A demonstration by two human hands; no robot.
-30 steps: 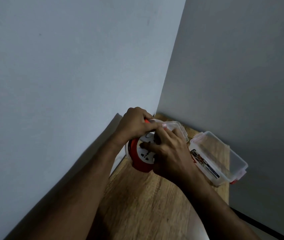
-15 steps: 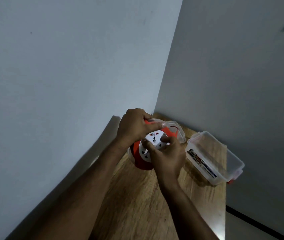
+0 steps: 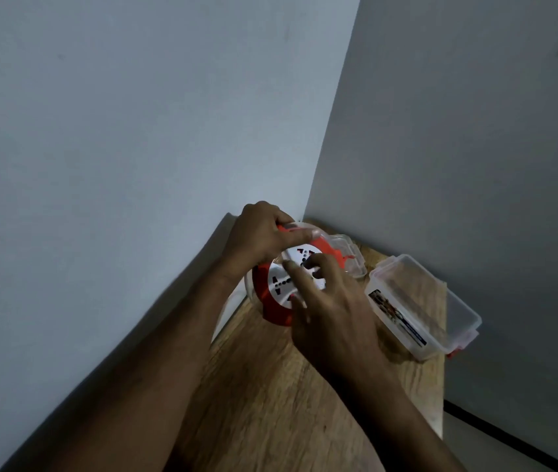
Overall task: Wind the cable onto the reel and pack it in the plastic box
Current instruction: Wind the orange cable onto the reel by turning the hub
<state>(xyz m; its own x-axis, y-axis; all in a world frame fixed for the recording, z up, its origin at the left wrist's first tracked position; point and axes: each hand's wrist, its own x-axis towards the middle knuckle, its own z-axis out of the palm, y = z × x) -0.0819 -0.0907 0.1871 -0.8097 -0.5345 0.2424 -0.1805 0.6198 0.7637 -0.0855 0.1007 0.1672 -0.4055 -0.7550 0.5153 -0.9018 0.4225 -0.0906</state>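
We have one reel [image 3: 272, 294] — red rim, white socket face — held on edge above the wooden table [image 3: 270, 403], its face tilted up toward us, so its turning axis points back at the camera. Our left hand [image 3: 257, 238] sits at its twelve o'clock, fingers closed over the rim. Our right hand [image 3: 332, 308] comes in from five o'clock, nearer the centre, fingers half spread with the tips [image 3: 289, 267] on the white face — no closed grip there. We judge winding comes next. The cable itself we cannot make out. One open plastic box [image 3: 441, 318] lies at the reel's three o'clock, well apart; one clear lid [image 3: 355, 264] lies between them, just beside the reel.
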